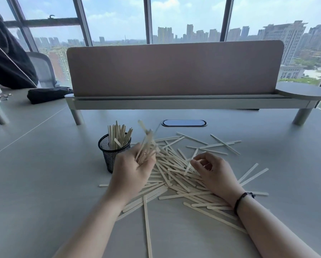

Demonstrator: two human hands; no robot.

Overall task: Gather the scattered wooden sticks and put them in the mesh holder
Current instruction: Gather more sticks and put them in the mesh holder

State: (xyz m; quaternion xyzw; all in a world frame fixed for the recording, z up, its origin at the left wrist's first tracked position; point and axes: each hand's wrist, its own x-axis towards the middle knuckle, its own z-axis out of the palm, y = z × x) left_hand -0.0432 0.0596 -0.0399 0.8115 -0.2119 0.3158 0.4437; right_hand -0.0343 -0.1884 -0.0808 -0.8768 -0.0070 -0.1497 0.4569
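The left hand (pixel 135 169) gripped a bundle (pixel 146 144) at the holder's (pixel 109 155) 3 o'clock; aligning ends first would ease insertion. The right hand (pixel 213 172) pinched 1 stick (pixel 191 162).

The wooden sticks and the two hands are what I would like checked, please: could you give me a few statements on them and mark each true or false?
1. The mesh holder already has sticks standing in it. True.
2. The left hand is empty. False: it grips a bundle of sticks, blurred, beside the holder.
3. The right hand pinches a single stick over the pile. True.
4. All sticks are off the table. False: a large pile of scattered sticks lies there.
5. The holder lies tipped over. False: it stands upright.
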